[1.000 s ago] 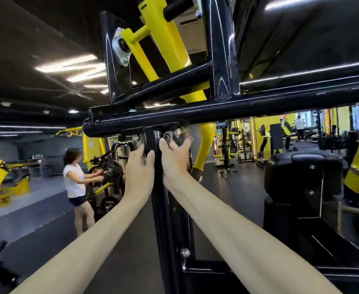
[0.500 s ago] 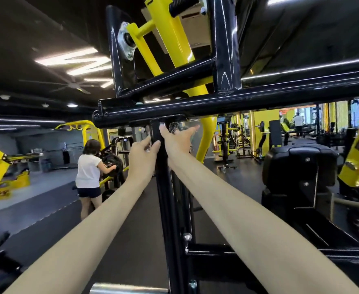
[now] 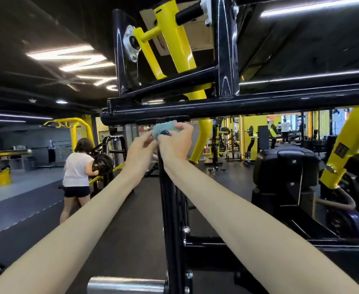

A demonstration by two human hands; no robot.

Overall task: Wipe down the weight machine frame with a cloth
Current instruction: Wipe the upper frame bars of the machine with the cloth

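Both arms reach forward to the weight machine frame (image 3: 227, 107), glossy black tubing with a long crossbar (image 3: 280, 102) running across the view. The cloth (image 3: 163, 129), pale blue and bunched into a wad, sits at the very top of the upright post (image 3: 170, 209), just under the crossbar. The right hand (image 3: 175, 143) has its fingers curled over the wad and grips it against the post. The left hand (image 3: 141, 145) pinches the cloth's left edge between thumb and fingertips. A yellow lever arm (image 3: 178, 45) rises behind the frame above. On another yellow arm (image 3: 339, 158) to the right there is a dark label (image 3: 341, 149), too small and blurred to read. A black padded seat (image 3: 286, 168) stands beside it. To the left, well apart, a person (image 3: 76, 168) in a white top holds a black weight plate (image 3: 102, 164). A bare steel peg (image 3: 125, 285) juts out at the bottom edge.
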